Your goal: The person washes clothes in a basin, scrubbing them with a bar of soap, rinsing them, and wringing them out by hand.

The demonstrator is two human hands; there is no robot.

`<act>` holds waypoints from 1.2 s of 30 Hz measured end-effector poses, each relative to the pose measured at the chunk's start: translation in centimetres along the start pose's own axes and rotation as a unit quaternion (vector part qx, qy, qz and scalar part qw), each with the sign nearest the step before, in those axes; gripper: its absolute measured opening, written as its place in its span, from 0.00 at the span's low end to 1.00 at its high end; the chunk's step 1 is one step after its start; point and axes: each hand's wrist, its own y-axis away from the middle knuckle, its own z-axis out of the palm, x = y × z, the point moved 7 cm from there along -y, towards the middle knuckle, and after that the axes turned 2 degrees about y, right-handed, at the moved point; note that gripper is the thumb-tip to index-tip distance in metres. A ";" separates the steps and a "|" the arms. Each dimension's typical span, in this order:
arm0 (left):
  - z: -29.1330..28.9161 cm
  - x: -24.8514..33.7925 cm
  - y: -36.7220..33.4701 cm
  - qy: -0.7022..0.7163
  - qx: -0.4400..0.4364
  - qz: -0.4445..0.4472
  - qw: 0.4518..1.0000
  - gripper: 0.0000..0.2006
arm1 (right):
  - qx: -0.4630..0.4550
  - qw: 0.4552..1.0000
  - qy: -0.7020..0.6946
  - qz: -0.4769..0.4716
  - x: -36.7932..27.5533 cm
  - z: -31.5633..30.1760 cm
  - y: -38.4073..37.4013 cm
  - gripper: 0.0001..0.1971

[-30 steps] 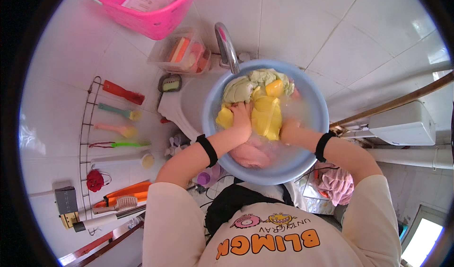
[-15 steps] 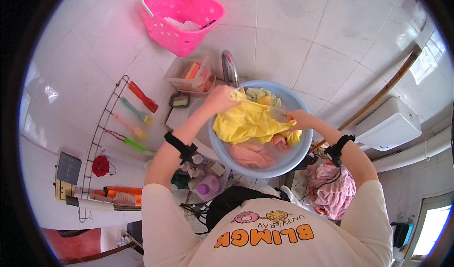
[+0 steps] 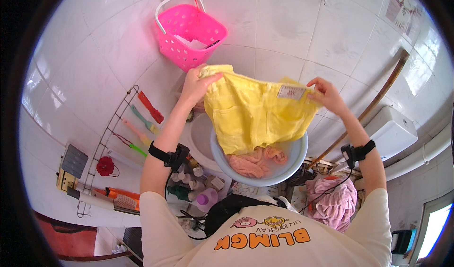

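A pair of yellow shorts (image 3: 250, 120) hangs spread out by its waistband above the basin, with a white label showing near the right end. My left hand (image 3: 196, 84) grips the waistband's left corner. At the other end, my right hand (image 3: 327, 95) pinches the band between thumb and fingers, the index finger raised. Below, a pale blue basin (image 3: 300, 155) holds a wet peach-coloured knitted cloth (image 3: 248, 164) in cloudy water. The hanging shorts hide the far part of the basin and the tap.
A pink basket (image 3: 189, 32) with a white handle hangs on the tiled wall. Several brushes hang on a wire rack (image 3: 101, 146) at left. Bottles, one with a purple cap (image 3: 203, 200), stand near my left side. A wooden pole (image 3: 385, 88) leans by a white tank (image 3: 388, 130); pink fabric (image 3: 331, 203) lies below.
Both hands have risen and moved apart, lifting the bunched yellow shorts out of the basin and spreading them by the waistband. The view has tilted up, showing a hook rail.
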 end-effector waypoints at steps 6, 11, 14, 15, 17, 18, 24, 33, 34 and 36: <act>1.0 3.2 -1.6 0.342 0.033 -0.063 0.937 0.13 | 0.071 0.996 -0.052 -0.022 -4.2 -3.5 -2.6 0.07; 3.2 0.8 0.1 0.337 -0.001 -0.123 0.933 0.13 | 0.056 0.991 -0.120 -0.036 -2.1 0.5 -1.6 0.10; 5.2 -2.9 1.9 0.232 -0.031 -0.136 0.963 0.10 | 0.015 0.999 -0.022 0.024 2.0 5.2 0.4 0.10; 5.9 -4.2 2.8 0.145 -0.053 -0.130 0.979 0.10 | 0.001 0.998 0.042 0.049 2.8 6.8 1.2 0.10; 7.4 -6.1 4.5 -0.125 -0.100 -0.094 0.983 0.16 | -0.046 0.992 0.033 0.115 3.7 10.4 3.1 0.11; 8.1 -7.3 5.5 -0.124 -0.106 -0.106 0.981 0.16 | -0.089 0.980 0.028 0.174 4.4 12.3 4.2 0.12; 15.0 -11.2 11.1 -0.439 -0.264 0.086 0.854 0.34 | -0.267 0.961 0.076 0.004 4.1 20.0 6.7 0.18; 20.5 -18.4 11.0 -0.430 -0.440 -0.025 0.788 0.44 | -0.403 0.882 0.240 0.049 8.8 26.9 8.0 0.27; 20.6 -19.0 10.8 -0.426 -0.442 -0.031 0.789 0.44 | -0.409 0.880 0.237 0.050 9.0 27.3 8.1 0.27; 21.3 -19.6 10.7 -0.400 -0.465 0.002 0.790 0.45 | -0.438 0.858 0.252 0.086 10.1 27.9 8.6 0.30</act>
